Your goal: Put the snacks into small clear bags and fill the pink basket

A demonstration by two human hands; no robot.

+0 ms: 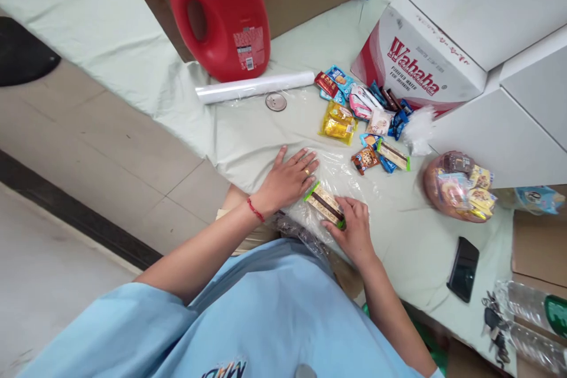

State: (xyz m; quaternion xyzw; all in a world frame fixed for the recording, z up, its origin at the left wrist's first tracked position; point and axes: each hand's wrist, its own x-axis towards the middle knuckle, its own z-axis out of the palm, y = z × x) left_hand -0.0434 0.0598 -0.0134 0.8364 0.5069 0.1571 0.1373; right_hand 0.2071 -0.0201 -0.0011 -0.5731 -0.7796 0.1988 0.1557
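Observation:
A wrapped snack bar [325,203], pale with a dark stripe and green ends, lies on a clear plastic sheet [349,180] at the table's near edge. My right hand [354,227] has its thumb and fingers around the bar's right end. Flat on the plastic, fingers outstretched, my left hand [290,178] rests just beyond the bar's left end and holds nothing. Part of the plastic hangs over the table edge toward my lap. A similar bar [393,155] sits among several small snack packets, including a yellow packet [338,123] and a brown packet [365,159].
Behind lie a white plastic roll [261,87], a round metal disc [276,102] and a red jug [221,12]. A Wahaha carton [411,59] stands back right. Rightward are a bowl of snacks [443,189], a phone [463,269], keys [496,325] and plastic bottles [527,307].

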